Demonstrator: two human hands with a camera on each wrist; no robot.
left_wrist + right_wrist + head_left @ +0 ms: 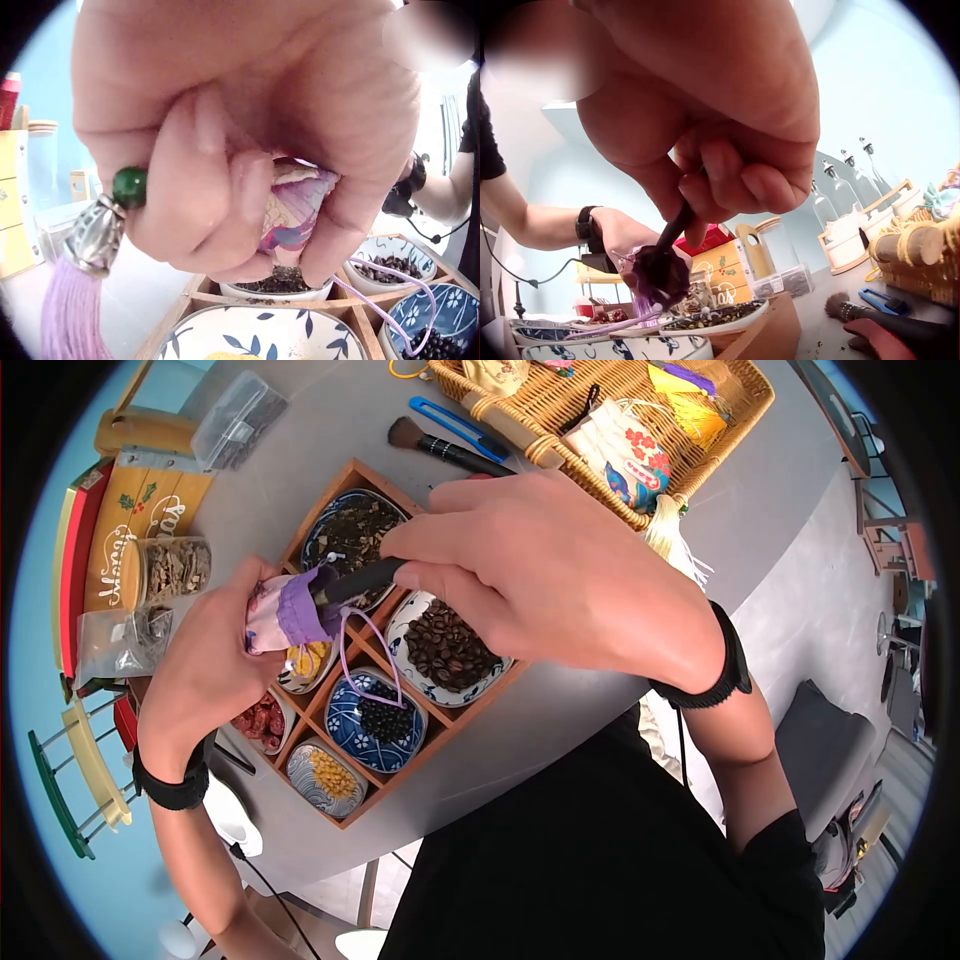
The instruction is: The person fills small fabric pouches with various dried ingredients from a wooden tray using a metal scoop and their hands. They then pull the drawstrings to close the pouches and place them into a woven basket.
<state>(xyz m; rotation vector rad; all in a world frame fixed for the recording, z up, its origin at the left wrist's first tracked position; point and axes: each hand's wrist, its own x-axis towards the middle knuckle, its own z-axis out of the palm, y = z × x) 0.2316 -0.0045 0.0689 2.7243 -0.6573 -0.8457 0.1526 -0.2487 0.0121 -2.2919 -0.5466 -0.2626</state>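
My left hand (205, 670) grips a small purple and pink drawstring pouch (290, 618), its mouth turned toward my right hand. Between the curled fingers and thumb of my right hand (565, 575) is a slim black-handled tool (368, 580), whose far end is hidden inside the pouch's mouth. A lilac cord loop (345, 660) hangs from the pouch over the tray. In the left wrist view a green bead (130, 187) and lilac tassel (73, 315) dangle beside the fingers. Below sits a divided wooden tray (437, 748) with bowls of dark dried leaves (350, 530), coffee beans (450, 645) and black beans (385, 720).
Other bowls hold yellow kernels (335, 772) and dried red pieces (262, 722). Behind the tray lie a brush (440, 445) and a blue cutter (455, 425). A wicker basket (545, 455) with pouches stands at the back right, a lidded jar (170, 570) at the left.
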